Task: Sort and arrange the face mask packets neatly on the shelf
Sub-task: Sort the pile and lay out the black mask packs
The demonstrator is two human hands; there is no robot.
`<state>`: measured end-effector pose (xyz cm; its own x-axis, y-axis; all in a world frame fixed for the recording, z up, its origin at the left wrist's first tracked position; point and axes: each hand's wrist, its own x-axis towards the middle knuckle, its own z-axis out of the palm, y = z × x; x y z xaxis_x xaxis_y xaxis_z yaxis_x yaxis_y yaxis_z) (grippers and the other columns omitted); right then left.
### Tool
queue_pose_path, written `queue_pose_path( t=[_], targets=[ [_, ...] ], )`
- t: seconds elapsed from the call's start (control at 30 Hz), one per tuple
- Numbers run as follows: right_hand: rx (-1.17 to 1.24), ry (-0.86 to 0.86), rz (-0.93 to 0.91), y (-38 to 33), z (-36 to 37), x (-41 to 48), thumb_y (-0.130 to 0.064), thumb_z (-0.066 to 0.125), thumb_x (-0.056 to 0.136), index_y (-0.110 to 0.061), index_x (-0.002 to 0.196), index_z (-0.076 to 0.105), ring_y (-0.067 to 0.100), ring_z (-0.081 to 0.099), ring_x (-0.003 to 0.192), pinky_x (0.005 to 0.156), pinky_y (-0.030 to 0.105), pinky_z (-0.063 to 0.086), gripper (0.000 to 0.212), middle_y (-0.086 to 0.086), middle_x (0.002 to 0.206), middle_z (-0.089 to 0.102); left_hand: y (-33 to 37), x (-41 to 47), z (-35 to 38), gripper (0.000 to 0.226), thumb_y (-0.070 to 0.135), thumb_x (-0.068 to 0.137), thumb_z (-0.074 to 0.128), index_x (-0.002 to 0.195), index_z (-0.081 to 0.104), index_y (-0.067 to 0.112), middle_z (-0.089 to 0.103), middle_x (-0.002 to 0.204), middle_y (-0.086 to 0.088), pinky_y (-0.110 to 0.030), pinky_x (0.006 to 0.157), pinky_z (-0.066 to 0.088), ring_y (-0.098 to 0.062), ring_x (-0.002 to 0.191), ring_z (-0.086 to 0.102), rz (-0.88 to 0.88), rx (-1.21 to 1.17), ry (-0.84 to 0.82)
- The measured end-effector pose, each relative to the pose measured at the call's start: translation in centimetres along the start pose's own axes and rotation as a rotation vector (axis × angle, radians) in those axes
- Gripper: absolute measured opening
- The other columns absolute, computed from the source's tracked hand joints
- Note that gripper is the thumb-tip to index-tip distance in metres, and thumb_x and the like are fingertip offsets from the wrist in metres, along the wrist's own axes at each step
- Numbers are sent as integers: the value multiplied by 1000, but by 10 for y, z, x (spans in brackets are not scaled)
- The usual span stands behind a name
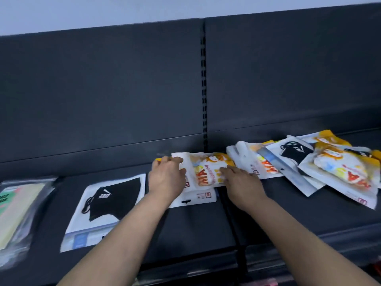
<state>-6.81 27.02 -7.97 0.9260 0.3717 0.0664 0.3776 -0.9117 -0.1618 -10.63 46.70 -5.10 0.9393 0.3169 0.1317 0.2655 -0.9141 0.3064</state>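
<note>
An orange-and-white mask packet (204,172) is seen lying flat on the dark shelf (195,228), close to the back panel (103,89) and just below the slotted upright (203,89). It is laid over a second white packet (198,197), whose hang-slot end shows at 6 o'clock of it. The 9 o'clock edge of the top packet is held by the left hand (167,174): the grip is closed on it, with the fingers bent over the far corner and the thumb laid on the front. The 3 o'clock side is covered by the right hand (241,180), whose grip is open, the fingers stretched flat on the packet and pointed toward 10 o'clock. At 9 o'clock of the left hand, and just beside its wrist, a white packet printed with a black mask (107,201) is set flat. Farther toward 9 o'clock, at the frame's edge, a clear packet with pale contents (18,207) is placed. At 3 o'clock of the right hand a loose heap of overlapping packets (309,164) is spread, orange-and-white ones mixed with black-mask ones.
</note>
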Motion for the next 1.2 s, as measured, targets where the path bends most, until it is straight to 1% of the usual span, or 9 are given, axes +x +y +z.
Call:
queue_pose_path(
  t=[0.17,0.5,0.63,0.73,0.8,0.87,0.97,1.1,1.2],
  targets=[
    [-29,37,-69,28,-1,-2,-15,47,88,-25,133,43,25,51,114,90,39,41,46,-1,133,51,32,4,26,43,48,96,41,136,45,33,39,143,-6,-44,103,40,-35,129,36,-78,110,-220],
    [-133,71,28,100,-33,-2,-13,55,81,-18,121,52,25,52,110,83,34,45,41,4,116,59,127,-3,59,39,39,97,42,135,48,34,43,141,-2,-38,100,37,-29,128,36,-20,23,-223],
    [-66,146,-98,101,-31,-2,-13,53,83,-21,128,52,24,49,115,87,35,43,45,3,122,59,137,-4,62,40,26,96,45,136,51,26,46,142,-4,-30,106,34,-24,130,42,60,-142,-224],
    [24,162,-237,86,-27,1,-8,49,84,-21,128,54,22,47,120,90,33,38,47,1,127,58,119,-6,50,37,21,92,47,128,57,25,54,133,-5,-32,97,43,-26,125,47,-17,-225,-114],
    [44,138,-335,71,-24,1,-11,47,88,-23,129,54,21,43,127,94,34,36,44,-1,132,55,94,-5,39,31,20,91,44,117,60,20,58,124,-8,-35,88,43,-31,119,48,-94,-78,-22],
    [22,82,-407,57,-18,0,-21,41,96,-22,132,51,21,36,134,99,38,34,38,-1,139,49,65,-5,32,30,20,92,42,117,57,15,55,127,-9,-38,93,42,-31,122,45,-175,93,-68],
    [-123,-43,-318,47,-9,-1,-30,40,96,-25,135,47,22,28,140,106,44,29,40,-1,148,38,38,-13,32,32,26,96,40,124,53,14,50,137,-9,-38,102,40,-29,128,43,-223,157,-258],
    [-285,-144,-69,50,-15,12,-24,57,84,-20,129,51,24,29,137,105,44,31,46,1,138,44,37,-25,33,43,28,97,41,139,45,21,38,150,-2,-37,111,33,-25,137,35,-88,163,-296],
    [-238,-94,-84,42,-17,19,-19,57,83,-17,129,51,24,32,134,104,42,32,47,3,136,45,39,-31,25,43,27,96,46,140,47,27,41,148,4,-25,106,33,-18,135,38,-46,42,-355]
  ],
)
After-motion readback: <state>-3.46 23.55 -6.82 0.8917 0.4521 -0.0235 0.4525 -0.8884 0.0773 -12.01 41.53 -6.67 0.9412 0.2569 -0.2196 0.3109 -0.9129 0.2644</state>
